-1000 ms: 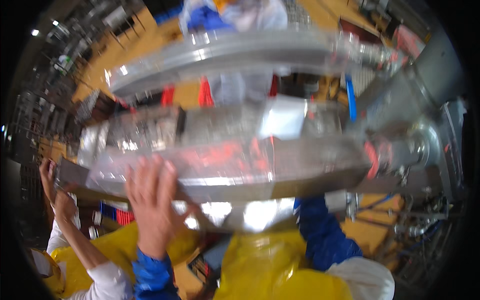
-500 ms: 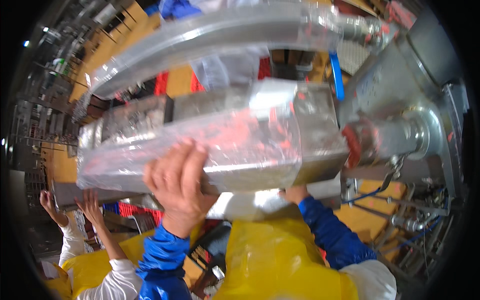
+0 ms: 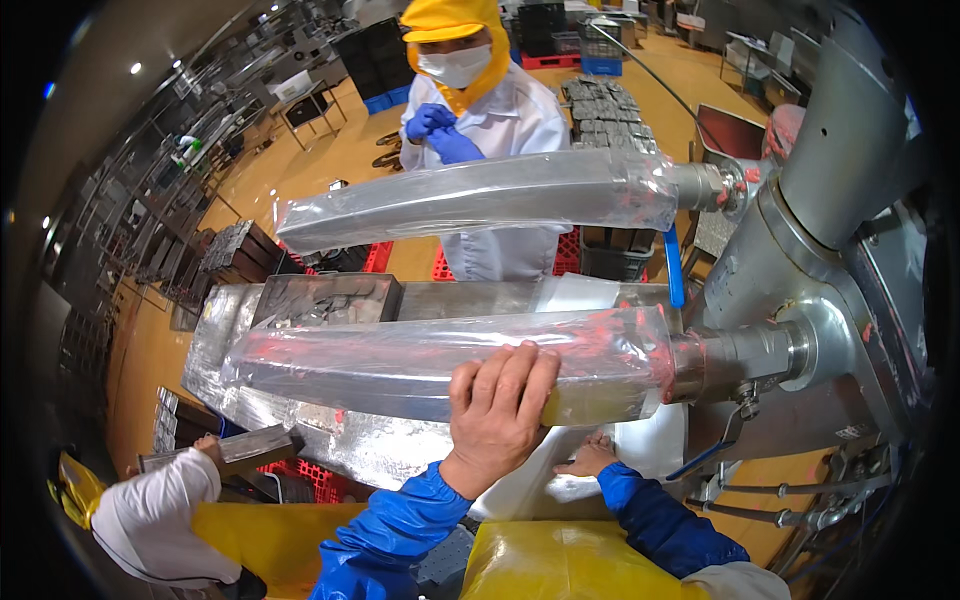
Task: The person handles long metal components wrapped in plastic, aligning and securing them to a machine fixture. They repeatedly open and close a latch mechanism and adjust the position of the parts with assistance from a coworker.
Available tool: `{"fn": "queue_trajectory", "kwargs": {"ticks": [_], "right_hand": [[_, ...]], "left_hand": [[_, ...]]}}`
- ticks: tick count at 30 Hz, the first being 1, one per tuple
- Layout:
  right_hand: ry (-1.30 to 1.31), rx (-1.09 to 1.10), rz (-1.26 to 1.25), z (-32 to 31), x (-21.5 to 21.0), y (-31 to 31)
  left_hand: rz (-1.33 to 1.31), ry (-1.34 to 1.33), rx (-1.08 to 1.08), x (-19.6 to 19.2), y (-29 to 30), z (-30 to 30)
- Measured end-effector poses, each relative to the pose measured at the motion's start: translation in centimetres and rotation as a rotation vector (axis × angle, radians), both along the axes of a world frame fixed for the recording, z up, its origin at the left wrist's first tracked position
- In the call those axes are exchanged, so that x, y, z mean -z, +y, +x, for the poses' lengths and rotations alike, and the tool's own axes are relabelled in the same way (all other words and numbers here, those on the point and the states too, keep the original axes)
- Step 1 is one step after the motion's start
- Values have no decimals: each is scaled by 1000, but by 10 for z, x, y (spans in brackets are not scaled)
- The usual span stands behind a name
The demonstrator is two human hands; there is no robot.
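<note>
Touching tube edge: L hand, R hand apart

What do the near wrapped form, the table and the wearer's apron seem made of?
Wrapped form: probably smooth metal, from its grey sheen, under clear plastic film that wrinkles. Table: likely bare metal, with bright reflections. Apron: glossy yellow, perhaps plastic or rubber, with soft highlights.

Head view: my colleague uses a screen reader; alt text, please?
The left hand lies on a long plastic-wrapped form at a steel nozzle, while the right hand is at the metal table below. A blue-gloved co-worker stands behind a second wrapped form.
</note>
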State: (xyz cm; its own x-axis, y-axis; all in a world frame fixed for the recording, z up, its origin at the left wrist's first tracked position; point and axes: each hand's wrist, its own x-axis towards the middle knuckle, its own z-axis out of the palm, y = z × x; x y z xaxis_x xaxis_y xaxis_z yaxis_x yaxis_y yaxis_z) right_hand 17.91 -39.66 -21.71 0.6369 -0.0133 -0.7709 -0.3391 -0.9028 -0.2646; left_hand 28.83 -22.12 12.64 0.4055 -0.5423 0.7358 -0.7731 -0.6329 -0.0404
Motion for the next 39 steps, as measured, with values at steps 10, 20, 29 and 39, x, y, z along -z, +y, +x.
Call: {"fn": "queue_trajectory", "kwargs": {"ticks": [10,20,29,39], "right_hand": [[-98,105,-45,-12,50,6],[-45,-6,-48,-7,46,-8],[-279,52,2,-27,51,2],[-440,-114,36,-29,47,-26]], "left_hand": [[1,7,-40,-6,-7,-10],[-9,-33,36,-1,-36,-17],[43,-34,-27,-6,-44,-29],[-67,-135,19,11,-58,-26]]}}
